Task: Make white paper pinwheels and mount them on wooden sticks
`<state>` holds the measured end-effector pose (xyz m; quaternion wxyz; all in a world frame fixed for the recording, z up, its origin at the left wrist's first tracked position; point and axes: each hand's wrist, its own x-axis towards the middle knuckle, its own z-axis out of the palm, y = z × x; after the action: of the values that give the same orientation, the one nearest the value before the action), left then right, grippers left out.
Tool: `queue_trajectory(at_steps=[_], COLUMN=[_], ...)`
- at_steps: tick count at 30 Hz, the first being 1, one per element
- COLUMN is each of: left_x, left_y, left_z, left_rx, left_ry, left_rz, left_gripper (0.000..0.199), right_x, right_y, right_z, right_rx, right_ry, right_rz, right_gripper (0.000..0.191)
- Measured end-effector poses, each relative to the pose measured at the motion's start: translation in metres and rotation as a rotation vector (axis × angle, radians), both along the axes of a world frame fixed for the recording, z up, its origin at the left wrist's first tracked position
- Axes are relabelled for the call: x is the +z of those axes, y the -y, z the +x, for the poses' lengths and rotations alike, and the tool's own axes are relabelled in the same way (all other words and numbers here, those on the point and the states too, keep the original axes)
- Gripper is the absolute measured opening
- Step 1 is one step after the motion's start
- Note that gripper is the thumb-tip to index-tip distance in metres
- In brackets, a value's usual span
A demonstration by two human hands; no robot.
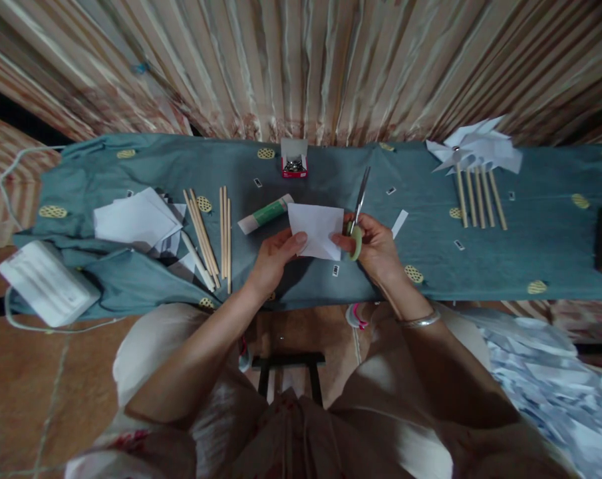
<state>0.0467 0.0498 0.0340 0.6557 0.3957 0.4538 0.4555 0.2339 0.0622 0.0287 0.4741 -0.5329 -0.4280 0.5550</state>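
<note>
A squarish piece of white paper (319,226) is held up over the table between both hands. My left hand (275,261) is closed on its lower left edge, thumb on top. My right hand (378,247) pinches the right edge and also carries scissors (360,199), whose green handle loops round the fingers. The scissor blades point up and away, clear of the paper. A green and white glue stick (265,214) lies just left of the paper. To the right, a narrow white paper strip (399,223) rests on the cloth.
Wooden sticks (225,233) and stacked white paper (136,219) lie at left, near a white power strip (48,283). A small red box (295,159) of metal pieces stands at the back. Paper pinwheels (480,150) on sticks lie at right. Paper scraps (555,386) are heaped below right.
</note>
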Motion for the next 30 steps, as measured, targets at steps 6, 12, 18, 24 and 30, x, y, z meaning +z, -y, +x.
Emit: queue_trajectory(at_steps=[6, 12, 18, 24, 30], left_x=[-0.007, -0.013, -0.011, -0.006, -0.001], left_y=[0.009, 0.007, 0.003, -0.009, -0.018], left_z=[0.013, 0.01, 0.01, 0.0, -0.012], left_rx=[0.057, 0.173, 0.21, 0.296, 0.343], left_ry=[-0.097, -0.104, -0.028, -0.04, -0.075], left_rz=[-0.035, -0.097, -0.079, -0.045, 0.015], left_gripper=[0.045, 0.032, 0.033, 0.028, 0.021], right_x=[-0.01, -0.009, -0.007, 0.0, 0.017], right_y=[0.001, 0.002, 0.005, 0.019, 0.036], right_z=[-0.013, -0.016, -0.021, -0.017, -0.012], right_rx=[-0.043, -0.051, -0.008, 0.12, 0.485], right_ry=[-0.068, -0.101, -0.106, -0.151, -0.075], right_rz=[0.013, -0.001, -0.028, -0.154, -0.162], right_gripper=[0.041, 0.037, 0.042, 0.049, 0.052])
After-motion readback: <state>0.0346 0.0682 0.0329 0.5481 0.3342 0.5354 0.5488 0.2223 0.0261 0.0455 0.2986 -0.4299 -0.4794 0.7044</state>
